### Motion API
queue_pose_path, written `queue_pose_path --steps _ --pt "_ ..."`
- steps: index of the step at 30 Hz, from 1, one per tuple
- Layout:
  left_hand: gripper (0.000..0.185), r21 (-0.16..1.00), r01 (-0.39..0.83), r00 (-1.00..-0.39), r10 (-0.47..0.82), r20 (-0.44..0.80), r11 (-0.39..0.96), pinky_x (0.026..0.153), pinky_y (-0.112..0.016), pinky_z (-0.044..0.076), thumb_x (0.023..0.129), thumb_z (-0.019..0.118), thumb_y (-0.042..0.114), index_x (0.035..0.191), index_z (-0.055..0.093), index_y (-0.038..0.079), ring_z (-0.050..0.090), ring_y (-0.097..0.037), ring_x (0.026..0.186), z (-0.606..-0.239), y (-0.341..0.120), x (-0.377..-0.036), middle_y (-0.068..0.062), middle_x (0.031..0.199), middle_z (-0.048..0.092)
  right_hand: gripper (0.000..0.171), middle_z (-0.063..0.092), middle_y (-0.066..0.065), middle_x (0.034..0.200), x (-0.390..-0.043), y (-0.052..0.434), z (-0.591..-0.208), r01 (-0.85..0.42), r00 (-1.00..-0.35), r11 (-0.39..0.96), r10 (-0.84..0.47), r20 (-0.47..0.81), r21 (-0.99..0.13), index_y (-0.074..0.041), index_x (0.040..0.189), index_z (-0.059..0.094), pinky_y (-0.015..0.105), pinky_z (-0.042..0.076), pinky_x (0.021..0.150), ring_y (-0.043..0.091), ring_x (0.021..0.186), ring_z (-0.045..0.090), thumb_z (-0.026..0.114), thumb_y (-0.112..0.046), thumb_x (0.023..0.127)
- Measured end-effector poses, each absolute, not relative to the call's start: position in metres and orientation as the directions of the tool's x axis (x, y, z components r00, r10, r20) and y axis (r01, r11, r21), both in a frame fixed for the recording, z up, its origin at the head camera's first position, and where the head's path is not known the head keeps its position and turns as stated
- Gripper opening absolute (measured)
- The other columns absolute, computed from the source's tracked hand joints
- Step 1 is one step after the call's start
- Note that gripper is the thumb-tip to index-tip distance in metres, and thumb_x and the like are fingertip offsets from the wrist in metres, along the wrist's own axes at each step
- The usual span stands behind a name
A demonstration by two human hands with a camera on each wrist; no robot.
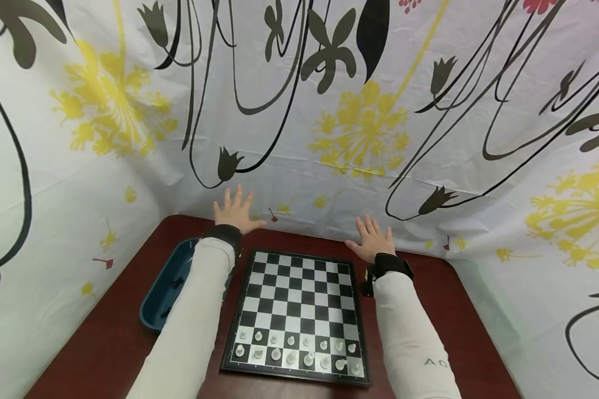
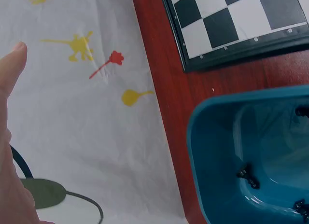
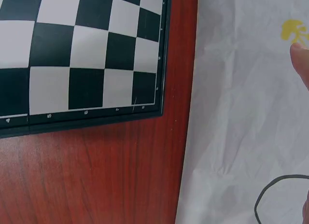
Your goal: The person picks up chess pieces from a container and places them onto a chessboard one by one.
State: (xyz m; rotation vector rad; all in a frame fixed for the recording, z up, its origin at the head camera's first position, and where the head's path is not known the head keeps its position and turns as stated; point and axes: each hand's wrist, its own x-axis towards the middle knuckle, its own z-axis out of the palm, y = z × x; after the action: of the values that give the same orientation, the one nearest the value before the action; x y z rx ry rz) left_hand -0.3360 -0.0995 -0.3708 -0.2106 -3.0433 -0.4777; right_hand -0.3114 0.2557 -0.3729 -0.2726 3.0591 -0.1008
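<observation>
My left hand (image 1: pixel 235 211) is held out with its fingers spread, above the table's far edge and past the blue bin. My right hand (image 1: pixel 371 239), also spread and holding nothing, hovers beyond the far right corner of the chessboard (image 1: pixel 299 288). White chess pieces (image 1: pixel 290 357) stand in two rows on the board's near side; the other squares carry none. In the left wrist view, black chess pieces (image 2: pixel 248 175) lie in the blue bin (image 2: pixel 195 137). My left forearm hides part of that bin in the head view.
The dark red wooden table (image 1: pixel 434 310) ends at a white floral cloth (image 1: pixel 289 194) that rises behind it and along both sides. The bin stands left of the board. Black bands (image 1: pixel 394 265) are strapped round both wrists.
</observation>
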Motion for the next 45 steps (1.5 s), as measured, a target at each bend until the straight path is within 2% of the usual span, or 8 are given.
queue_pose_path --steps 7,15,21,26,31,38,41,45 --pt "0.092 0.336 0.15 -0.989 0.137 0.061 0.93 0.1 -0.066 0.004 0.08 0.05 0.063 0.147 0.008 0.015 -0.009 -0.042 0.135 -0.39 -0.119 -0.336 -0.017 0.151 -0.006 0.073 0.005 0.019 0.15 -0.307 0.259 -0.389 -0.2 -0.977 0.975 -0.205 -0.051 -0.094 -0.008 0.146 0.011 0.06 -0.001 0.104 0.035 0.137 0.005 0.043 -0.046 0.092" --pt "0.092 0.384 0.211 -0.977 0.208 0.051 0.899 0.099 -0.067 0.005 0.082 0.048 0.062 0.147 0.004 0.014 -0.013 -0.042 0.134 -0.405 -0.134 -0.329 -0.017 0.15 -0.011 0.073 0.006 0.019 0.15 -0.305 0.266 -0.42 -0.268 -0.961 0.95 -0.274 -0.021 -0.162 -0.008 0.146 0.013 0.061 0.001 0.103 0.035 0.137 0.007 0.044 -0.046 0.091" --pt "0.096 0.459 0.256 -0.966 0.239 0.096 0.851 0.097 -0.069 0.003 0.079 0.047 0.066 0.147 0.004 0.013 -0.013 -0.045 0.132 -0.419 -0.156 -0.32 -0.02 0.149 -0.012 0.072 0.011 0.021 0.149 -0.298 0.275 -0.446 -0.324 -0.945 0.918 -0.326 0.027 -0.228 -0.006 0.144 0.019 0.06 0.005 0.104 0.036 0.136 0.011 0.048 -0.042 0.09" --pt "0.098 0.444 0.306 -0.952 0.265 0.155 0.842 0.094 -0.071 0.004 0.077 0.041 0.073 0.147 0.002 0.016 -0.012 -0.045 0.132 -0.426 -0.176 -0.309 -0.02 0.149 -0.011 0.07 0.014 0.021 0.148 -0.293 0.279 -0.465 -0.349 -0.936 0.908 -0.35 0.038 -0.23 -0.006 0.144 0.021 0.059 0.007 0.104 0.036 0.135 0.015 0.049 -0.041 0.09" --pt "0.096 0.418 0.302 -0.953 0.268 0.139 0.857 0.094 -0.071 0.006 0.079 0.045 0.068 0.146 0.008 0.009 -0.004 -0.048 0.132 -0.426 -0.187 -0.3 -0.025 0.148 -0.002 0.068 0.02 0.021 0.147 -0.289 0.284 -0.48 -0.351 -0.935 0.905 -0.353 0.038 -0.241 -0.004 0.143 0.024 0.058 0.009 0.105 0.037 0.134 0.019 0.052 -0.036 0.089" --pt "0.09 0.406 0.22 -0.974 0.219 0.049 0.887 0.097 -0.068 0.005 0.083 0.052 0.055 0.145 0.01 0.004 0.004 -0.048 0.132 -0.438 -0.204 -0.295 -0.028 0.147 0.006 0.066 0.025 0.022 0.145 -0.283 0.287 -0.495 -0.368 -0.929 0.895 -0.368 0.051 -0.252 -0.003 0.141 0.028 0.057 0.016 0.104 0.037 0.132 0.024 0.052 -0.036 0.089" --pt "0.09 0.408 0.213 -0.976 0.215 0.043 0.888 0.096 -0.068 0.01 0.084 0.051 0.055 0.145 0.01 0.002 0.007 -0.05 0.131 -0.444 -0.21 -0.292 -0.03 0.146 0.006 0.066 0.024 0.021 0.145 -0.28 0.287 -0.499 -0.362 -0.93 0.893 -0.366 0.037 -0.265 -0.004 0.141 0.028 0.056 0.016 0.104 0.037 0.133 0.023 0.052 -0.037 0.089" --pt "0.092 0.411 0.222 -0.972 0.231 0.028 0.884 0.093 -0.066 0.024 0.083 0.049 0.059 0.145 0.01 0.002 0.015 -0.049 0.13 -0.451 -0.215 -0.287 -0.03 0.146 0.005 0.067 0.023 0.021 0.146 -0.276 0.289 -0.505 -0.344 -0.935 0.896 -0.356 0.01 -0.281 -0.004 0.141 0.028 0.056 0.016 0.104 0.038 0.133 0.022 0.052 -0.038 0.089"
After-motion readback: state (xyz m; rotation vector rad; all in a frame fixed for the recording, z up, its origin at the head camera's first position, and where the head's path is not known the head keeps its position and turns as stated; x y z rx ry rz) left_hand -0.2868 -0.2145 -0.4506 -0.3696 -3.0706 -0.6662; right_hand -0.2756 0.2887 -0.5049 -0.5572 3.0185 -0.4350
